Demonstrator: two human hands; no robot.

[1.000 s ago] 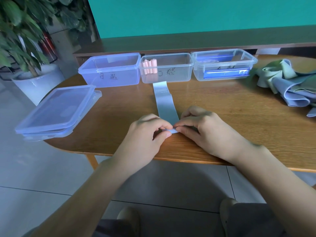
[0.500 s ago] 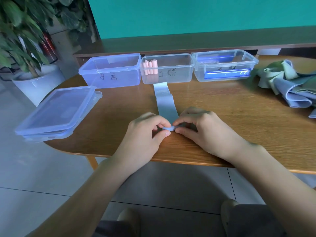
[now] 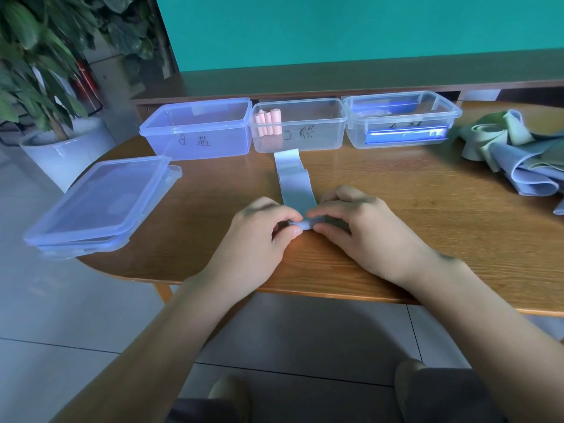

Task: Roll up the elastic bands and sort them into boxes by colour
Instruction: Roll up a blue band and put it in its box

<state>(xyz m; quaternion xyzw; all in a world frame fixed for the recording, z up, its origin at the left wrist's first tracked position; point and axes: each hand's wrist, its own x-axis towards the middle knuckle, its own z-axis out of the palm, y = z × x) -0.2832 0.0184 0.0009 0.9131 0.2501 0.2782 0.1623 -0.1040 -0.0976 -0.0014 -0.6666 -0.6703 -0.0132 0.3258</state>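
**Both hands pinch the rolled end of a blue band**

Band [image 3: 294, 184]: pale blue-grey, flat, smooth strip. Near end is curled into a small tight roll at the table's front. The rest lies straight on the table [image 3: 427, 227], running away toward the middle box, with a slight kink near its far end. Far end stops just in front of that box.

Left hand [image 3: 259, 239] and right hand [image 3: 363, 233] sit side by side, fingertips almost meeting over the roll. Each hand's thumb and curled fingers pinch the roll, left on its left part, right on its right part. The roll lies between the two hands, mostly covered by fingers.

Lids [image 3: 100, 203]: stack of clear lids at the table's left edge, partly overhanging.

Pile [image 3: 518, 154] of loose green and blue-grey bands at the right, well apart from the hands.

Far row, three clear boxes touching side by side. Left box [image 3: 198, 129]: bluish, marked B, nothing seen inside. Middle box [image 3: 300, 126]: marked C, holds pink rolls [image 3: 268, 122] standing in its left corner. Right box [image 3: 403, 120]: blue content at its bottom, cannot tell what it is.
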